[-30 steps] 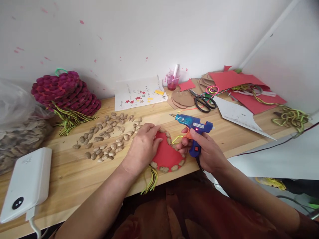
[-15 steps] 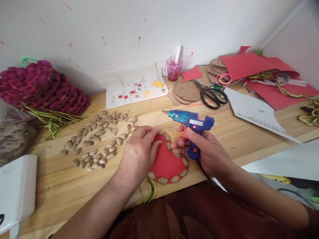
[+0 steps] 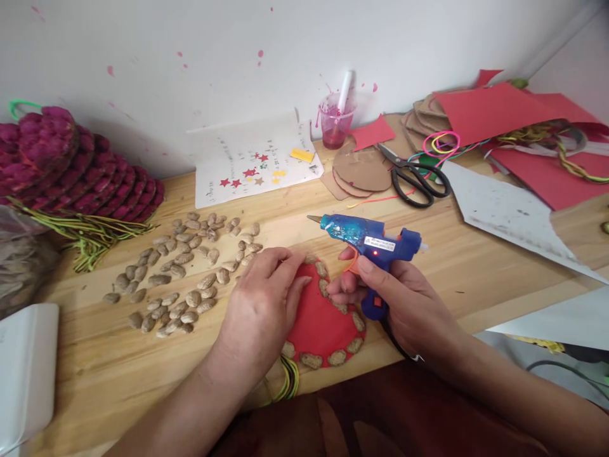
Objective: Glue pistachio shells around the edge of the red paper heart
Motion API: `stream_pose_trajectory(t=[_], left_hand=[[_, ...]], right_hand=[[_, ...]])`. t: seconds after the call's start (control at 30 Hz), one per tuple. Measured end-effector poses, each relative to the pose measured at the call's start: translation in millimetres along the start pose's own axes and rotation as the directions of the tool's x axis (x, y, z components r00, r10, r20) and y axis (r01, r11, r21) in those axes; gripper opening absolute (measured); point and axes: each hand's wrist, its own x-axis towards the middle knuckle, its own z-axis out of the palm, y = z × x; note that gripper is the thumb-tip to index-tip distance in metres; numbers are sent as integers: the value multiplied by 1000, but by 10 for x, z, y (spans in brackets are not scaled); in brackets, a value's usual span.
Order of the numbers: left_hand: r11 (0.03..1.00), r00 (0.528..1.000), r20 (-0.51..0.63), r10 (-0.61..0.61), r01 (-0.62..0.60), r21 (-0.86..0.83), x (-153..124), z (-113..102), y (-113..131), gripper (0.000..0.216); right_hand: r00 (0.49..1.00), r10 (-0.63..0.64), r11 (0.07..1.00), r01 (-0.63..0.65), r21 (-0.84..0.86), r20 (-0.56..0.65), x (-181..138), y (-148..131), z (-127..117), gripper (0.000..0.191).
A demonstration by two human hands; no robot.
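Note:
A red heart-shaped piece [image 3: 318, 317] lies on the table with peanuts [image 3: 311, 361] fixed along its rim. My left hand [image 3: 264, 301] rests over its left edge, fingers and thumb drawn together there; whatever they press on is hidden beneath them. In my right hand [image 3: 399, 285] is a blue hot glue gun [image 3: 354, 231], its red light lit and its metal nozzle pointing left above the table. A finger sits at the orange trigger [image 3: 352, 261], while the other fingertips of that hand come close to the heart's upper right edge.
Loose peanuts [image 3: 183, 257] spread across the left. Farther back are a purple tiered craft piece [image 3: 114, 171], a paper with stars [image 3: 214, 178], a plastic cup [image 3: 335, 130], cardboard discs [image 3: 364, 168], scissors [image 3: 413, 181] and red sheets [image 3: 495, 114]. A white box [image 3: 28, 374] stands front left.
The view has shifted slightly, so the things on the table sit a little differently in it. Both hands keep nearly the same pose, left on the heart and right round the glue gun.

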Motion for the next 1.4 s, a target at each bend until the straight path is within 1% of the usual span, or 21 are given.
stream_pose_trajectory(t=[0.13,0.27,0.43,0.6,1.03,1.13,1.23,1.27,1.33,1.4], left_hand=[[999,1000,-11,5,-4,39,-11,15,5,21],[997,1000,-16,13,-11,72,-14,18,13,20],[998,999,-26,17,-16,68,-12,16,20,20],[997,1000,-10,22,-21,72,-12,15,26,19],[998,999,-24,24,-23,53,-11,22,34,16],[1000,1000,-13,-8,9,24,-10,6,32,24],[994,995,-14,-101,100,-51,-6,-15,43,39],[990,992,-16,-126,124,-73,-5,-20,48,41],[987,990,-17,-138,136,-83,-4,-29,56,38],[992,993,-14,-116,115,-54,-5,-34,61,34]], right_hand=[[1000,5,1000,-5,10,3,-3,-4,6,30],[1000,-10,1000,10,15,19,0,-5,1,27],[1000,-9,1000,9,12,19,8,-5,5,28],[1000,-7,1000,7,-3,-4,2,-8,20,32],[1000,-3,1000,2,-22,-15,-15,-12,9,31],[1000,-7,1000,7,-21,-9,-14,2,-6,27],[1000,-12,1000,12,-26,3,-7,15,-22,25],[1000,-10,999,10,-34,0,-4,18,-26,25],[1000,-8,999,8,-46,-12,0,21,-31,26],[1000,-9,999,8,-49,-17,4,24,-34,27]])
